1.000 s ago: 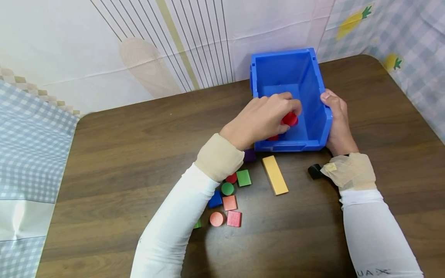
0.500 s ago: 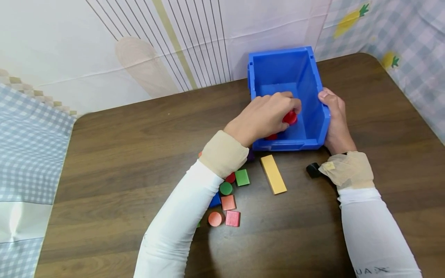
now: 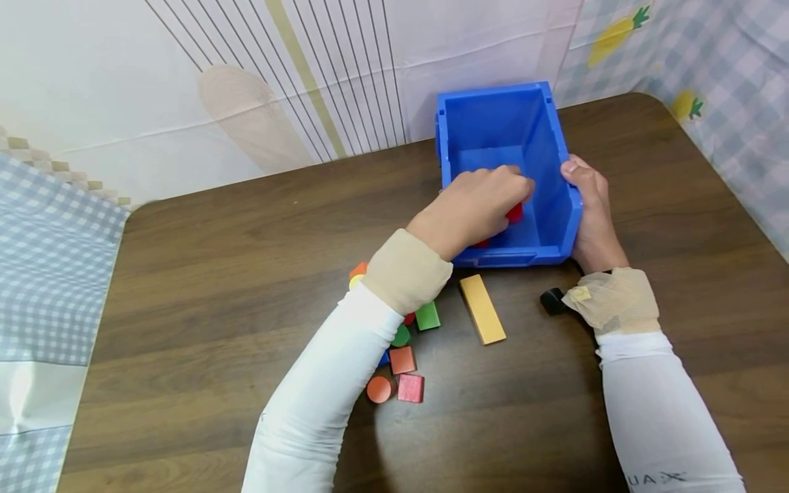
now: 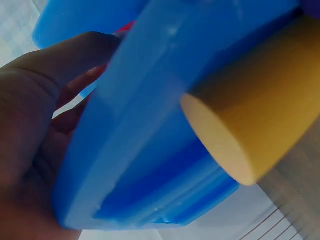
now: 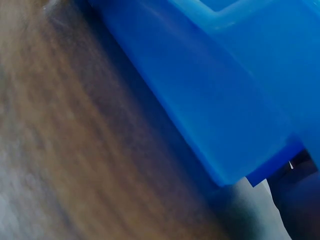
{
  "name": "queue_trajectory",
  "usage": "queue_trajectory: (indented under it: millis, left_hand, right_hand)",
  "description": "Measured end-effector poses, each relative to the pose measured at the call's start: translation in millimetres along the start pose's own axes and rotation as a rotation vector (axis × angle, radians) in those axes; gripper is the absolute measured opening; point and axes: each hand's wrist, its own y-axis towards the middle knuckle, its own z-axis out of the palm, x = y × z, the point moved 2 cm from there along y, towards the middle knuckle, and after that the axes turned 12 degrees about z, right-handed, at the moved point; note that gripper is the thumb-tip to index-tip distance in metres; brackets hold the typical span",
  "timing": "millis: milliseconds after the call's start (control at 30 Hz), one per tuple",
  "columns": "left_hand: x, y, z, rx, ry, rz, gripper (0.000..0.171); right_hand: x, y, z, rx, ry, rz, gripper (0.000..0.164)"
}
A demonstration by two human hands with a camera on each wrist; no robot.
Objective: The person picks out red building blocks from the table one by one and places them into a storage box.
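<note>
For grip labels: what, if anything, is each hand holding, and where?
Right hand: blue bin, by its right wall. Left hand: seemingly a red block, exact contact hidden.

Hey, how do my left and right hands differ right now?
Your left hand reaches into the blue bin; your right hand grips it from outside. The left hand holds a red piece, while the right hand holds only the bin. Both have beige wrist wraps and white sleeves.

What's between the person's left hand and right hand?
The blue plastic bin's right wall, left hand partly inside, right hand outside, as the head view shows.
</note>
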Motion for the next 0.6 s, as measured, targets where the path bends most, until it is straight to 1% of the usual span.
queue_trajectory:
  millis: [233, 600]
  left_hand:
    - [-3.0, 2.8, -0.5, -0.022, 0.008, 0.022, 0.022]
    - [-7.3, 9.3, 6.1, -0.007, 0.019, 0.022, 0.025]
  right_hand:
    - [-0.7, -0.1, 1.6, 0.013, 0.000, -0.011, 0.057]
    - [-2.0, -0.8, 1.8, 0.021, 0.018, -0.033, 0.055]
